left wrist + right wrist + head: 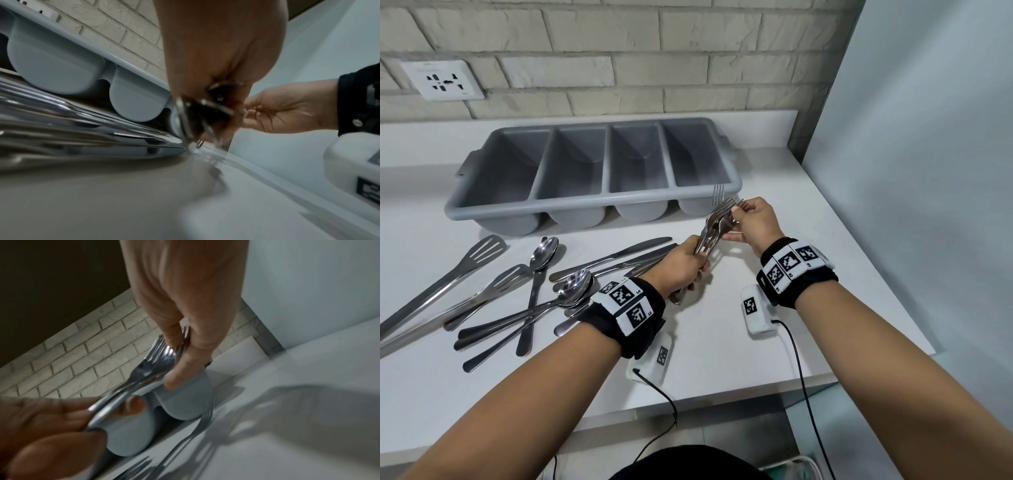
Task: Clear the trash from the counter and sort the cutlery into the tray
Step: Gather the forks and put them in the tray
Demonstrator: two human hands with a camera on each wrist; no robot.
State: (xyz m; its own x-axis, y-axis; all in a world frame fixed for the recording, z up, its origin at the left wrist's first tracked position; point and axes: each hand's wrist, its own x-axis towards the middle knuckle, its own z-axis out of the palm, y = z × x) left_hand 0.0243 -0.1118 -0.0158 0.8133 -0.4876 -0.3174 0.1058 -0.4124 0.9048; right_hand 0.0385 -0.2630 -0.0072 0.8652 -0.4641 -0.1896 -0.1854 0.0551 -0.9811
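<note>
A bundle of several steel forks [714, 228] hangs above the white counter, just in front of the right end of the grey four-compartment tray [592, 200]. My left hand [688, 265] grips the bundle's handles. My right hand [748, 216] pinches the tines at the top. The right wrist view shows those tines [152, 368] between my right fingers [180, 337], with my left hand [51, 426] lower on the handles. One more fork [206, 415] leans tines-up against the tray's front wall [185, 399]. All tray compartments look bare.
Spoons [575, 284], knives [619, 255] and slotted spatulas [482, 253] lie in a loose pile at the left of the counter. A brick wall with a socket [443, 80] stands behind the tray. A white panel [911, 171] borders the counter at the right.
</note>
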